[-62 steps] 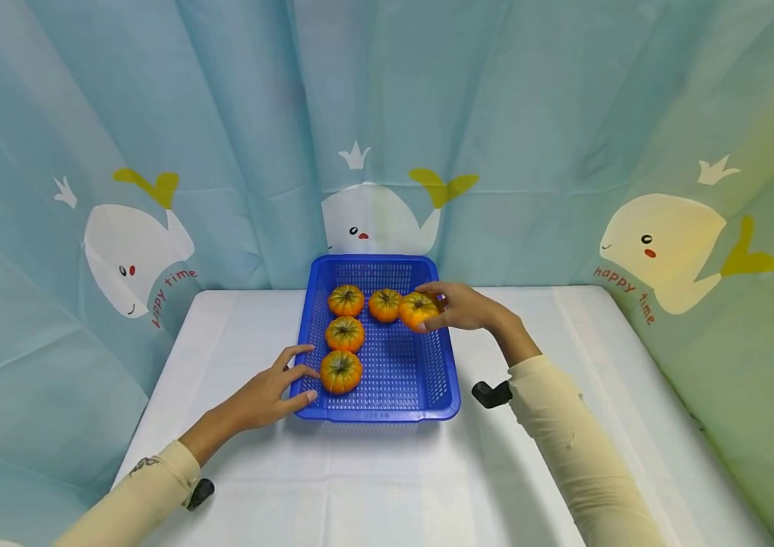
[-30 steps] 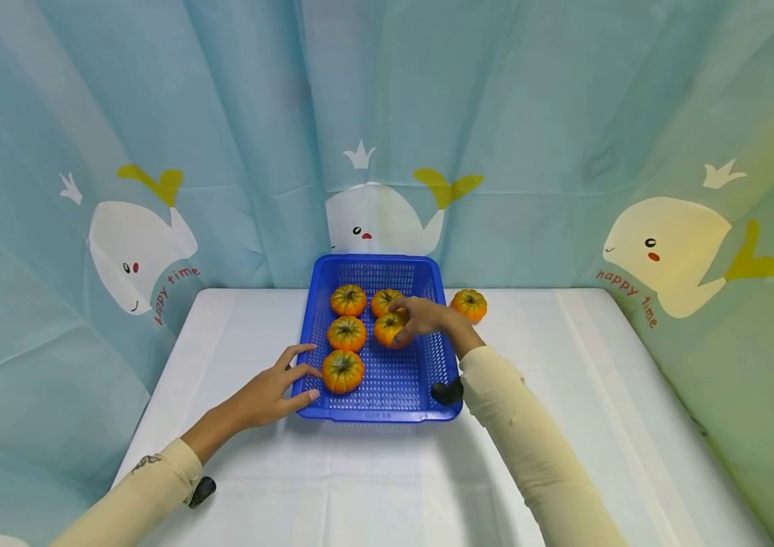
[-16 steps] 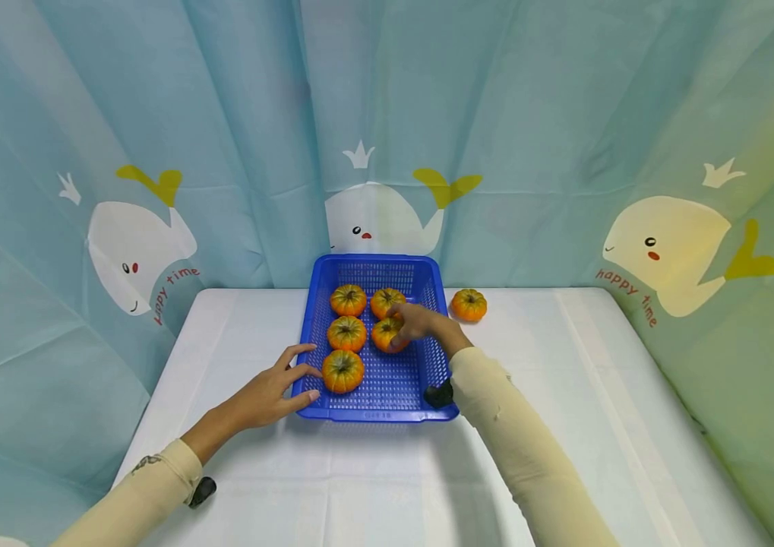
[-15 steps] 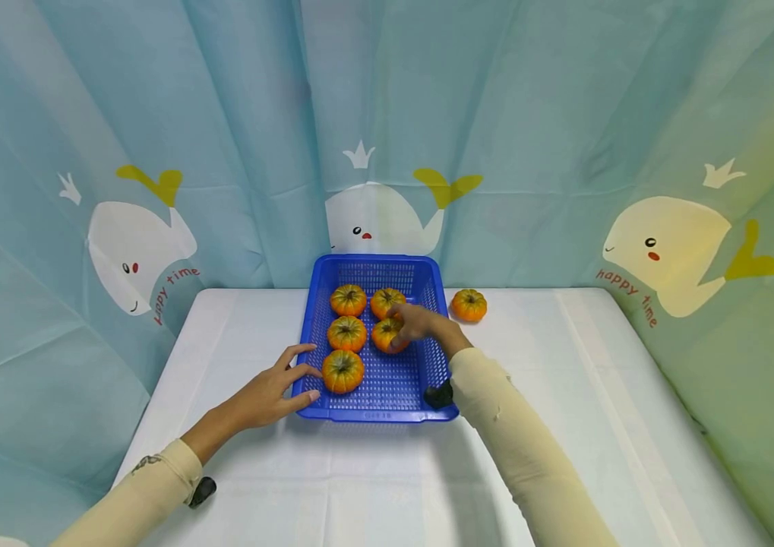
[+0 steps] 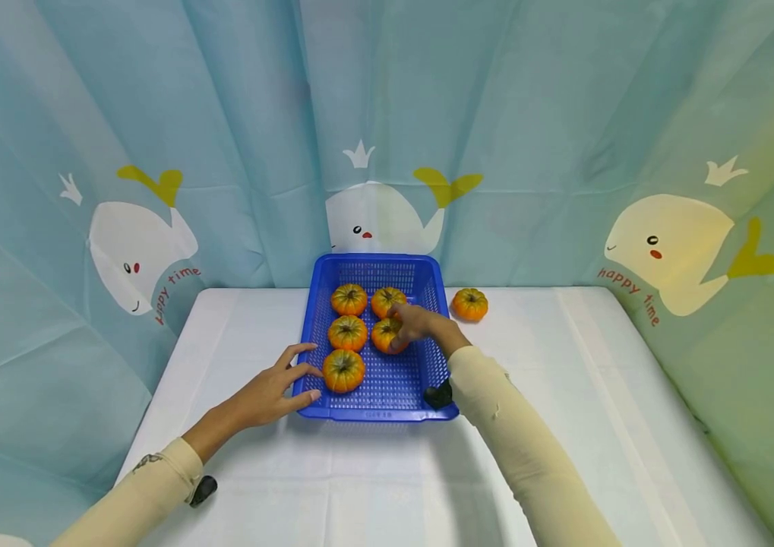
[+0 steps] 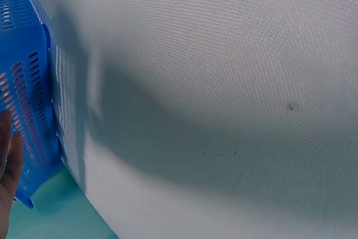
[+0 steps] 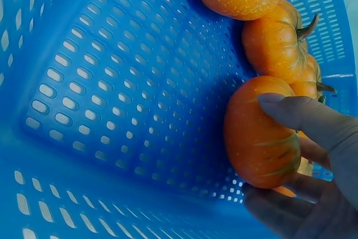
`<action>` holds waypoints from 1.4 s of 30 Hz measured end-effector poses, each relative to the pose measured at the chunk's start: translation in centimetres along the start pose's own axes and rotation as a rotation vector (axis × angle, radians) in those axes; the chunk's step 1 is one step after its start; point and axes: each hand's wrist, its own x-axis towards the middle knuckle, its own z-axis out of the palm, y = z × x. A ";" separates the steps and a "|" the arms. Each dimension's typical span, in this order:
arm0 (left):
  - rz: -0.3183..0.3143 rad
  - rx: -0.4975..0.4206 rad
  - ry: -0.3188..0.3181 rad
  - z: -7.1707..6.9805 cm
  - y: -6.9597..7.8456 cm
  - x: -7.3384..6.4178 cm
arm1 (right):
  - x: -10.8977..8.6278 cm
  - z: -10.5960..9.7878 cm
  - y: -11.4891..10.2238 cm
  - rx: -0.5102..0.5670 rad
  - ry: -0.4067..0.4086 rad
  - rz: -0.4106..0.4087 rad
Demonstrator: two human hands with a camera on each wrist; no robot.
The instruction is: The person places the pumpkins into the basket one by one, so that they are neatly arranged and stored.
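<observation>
My right hand [image 5: 415, 324] reaches into the blue plastic basket [image 5: 378, 415] and grips a small orange pumpkin [image 5: 383, 335], thumb on one side and fingers on the other, as the right wrist view shows. That pumpkin [image 7: 260, 135] is low in the basket, just in front of another pumpkin [image 5: 388, 301] in the same column. Three more pumpkins stand in a column along the left wall, the nearest pumpkin [image 5: 343, 371] at the front. With spread fingers, my left hand [image 5: 266, 393] rests at the basket's left rim and holds nothing.
One pumpkin [image 5: 470, 305] sits on the white table [image 5: 564, 395], outside the basket's right wall near the back. Behind the table hangs a light blue curtain [image 5: 537, 228] with whale prints, close to the basket's far rim.
My right hand has brought its pumpkin from the basket's right side leftward and down, in front of another. The pumpkin on the table has come into view. My left hand stayed put.
</observation>
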 end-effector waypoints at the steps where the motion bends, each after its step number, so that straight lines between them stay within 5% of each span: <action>1: 0.002 0.002 0.001 0.0 0.0 0.0 | 0.0 0.0 0.0 -0.010 0.001 -0.006; 21: -0.013 0.001 -0.009 0.0 0.2 0.1 | 0.0 -0.3 -0.7 -0.035 -0.018 0.039; 30: -0.027 0.003 -0.004 0.1 0.3 0.0 | -0.8 -0.9 -1.7 -0.127 0.033 -0.080; 37: -0.028 -0.001 -0.002 0.0 0.2 0.0 | -2.4 -2.3 -2.9 -0.046 0.088 -0.154; 42: -0.027 0.002 -0.007 0.0 0.3 0.0 | -3.9 -3.3 -2.8 -0.007 0.187 -0.284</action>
